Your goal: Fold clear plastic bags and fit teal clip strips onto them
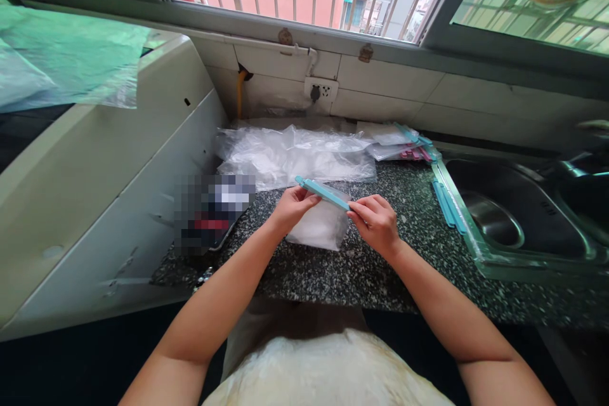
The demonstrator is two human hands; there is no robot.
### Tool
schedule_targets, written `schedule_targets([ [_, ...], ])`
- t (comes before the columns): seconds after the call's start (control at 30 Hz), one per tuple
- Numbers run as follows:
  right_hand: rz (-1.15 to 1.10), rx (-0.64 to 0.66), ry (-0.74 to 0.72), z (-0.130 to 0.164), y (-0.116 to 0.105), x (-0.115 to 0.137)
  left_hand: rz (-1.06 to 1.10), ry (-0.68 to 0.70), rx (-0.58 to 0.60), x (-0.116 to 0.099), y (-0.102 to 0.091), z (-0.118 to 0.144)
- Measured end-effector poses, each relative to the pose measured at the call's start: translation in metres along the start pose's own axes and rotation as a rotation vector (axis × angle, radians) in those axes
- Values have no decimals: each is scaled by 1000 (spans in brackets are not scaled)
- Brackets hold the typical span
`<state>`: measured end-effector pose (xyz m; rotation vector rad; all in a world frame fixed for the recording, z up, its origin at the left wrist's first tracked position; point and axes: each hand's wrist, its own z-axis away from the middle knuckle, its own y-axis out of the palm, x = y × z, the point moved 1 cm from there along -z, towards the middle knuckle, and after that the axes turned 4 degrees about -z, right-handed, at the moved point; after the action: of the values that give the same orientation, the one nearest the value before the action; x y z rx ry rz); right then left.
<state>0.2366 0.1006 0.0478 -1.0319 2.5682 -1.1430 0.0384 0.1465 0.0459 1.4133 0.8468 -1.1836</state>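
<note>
A small clear plastic bag (320, 228) with white contents hangs just above the speckled dark countertop (361, 266). A teal sealing clip (322, 193) runs along the bag's top edge. My left hand (291, 206) pinches the clip's left end. Its right end, together with the bag's top, is pinched by my right hand (377, 221). Both hands are held over the counter's middle, close to its front edge.
A heap of clear plastic bags (295, 155) lies at the back of the counter. More bags with teal and pink clips (409, 143) lie by the wall. Two teal clips (446, 203) rest beside the steel sink (514, 216) on the right. A white appliance (104, 177) stands on the left.
</note>
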Motion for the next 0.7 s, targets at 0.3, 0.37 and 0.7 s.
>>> schedule_targets([
  [0.3,16,28,36,0,1,0,-36,-9,22,-1,-2,1],
  [0.37,24,26,34,0,1,0,-37,-9,19,-1,-3,0],
  [0.7,39,23,20,0,0,0,-53,8,44,1,-5,-1],
])
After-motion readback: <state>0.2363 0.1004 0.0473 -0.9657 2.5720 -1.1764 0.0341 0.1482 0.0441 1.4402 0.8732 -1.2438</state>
